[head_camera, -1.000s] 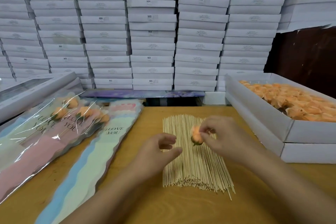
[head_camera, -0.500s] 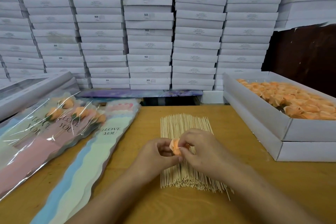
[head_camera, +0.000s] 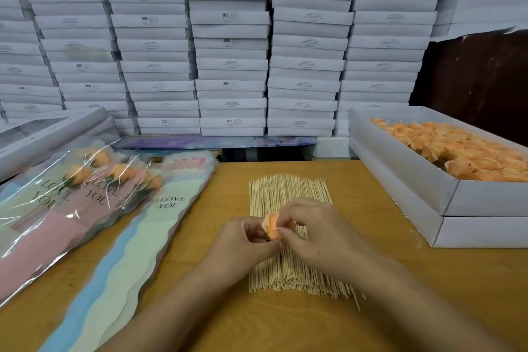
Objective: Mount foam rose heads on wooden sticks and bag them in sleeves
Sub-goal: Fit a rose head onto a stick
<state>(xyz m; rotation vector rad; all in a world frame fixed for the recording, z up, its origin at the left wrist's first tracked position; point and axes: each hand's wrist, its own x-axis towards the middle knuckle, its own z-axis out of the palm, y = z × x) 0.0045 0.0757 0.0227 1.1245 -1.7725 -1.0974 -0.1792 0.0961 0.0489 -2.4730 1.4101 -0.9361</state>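
An orange foam rose head (head_camera: 270, 228) sits between both hands above a flat pile of wooden sticks (head_camera: 288, 191) on the table. My left hand (head_camera: 243, 243) pinches the rose from the left, and my right hand (head_camera: 310, 228) pinches its petals from the right. A white box (head_camera: 405, 168) at the right holds several more orange rose heads (head_camera: 457, 148). Pastel "I LOVE YOU" sleeves (head_camera: 160, 214) lie at the left, beside finished bagged roses (head_camera: 85, 180). Whether a stick is in the rose is hidden by my fingers.
A wall of stacked white boxes (head_camera: 231, 46) fills the back. A windowed white box (head_camera: 43, 134) lies at far left. A second white box (head_camera: 428, 223) sits under the rose box. Bare wooden table (head_camera: 285, 323) shows near the front edge.
My right hand brought the rose head down and left to my left hand. Both hands now hold it together over the sticks.
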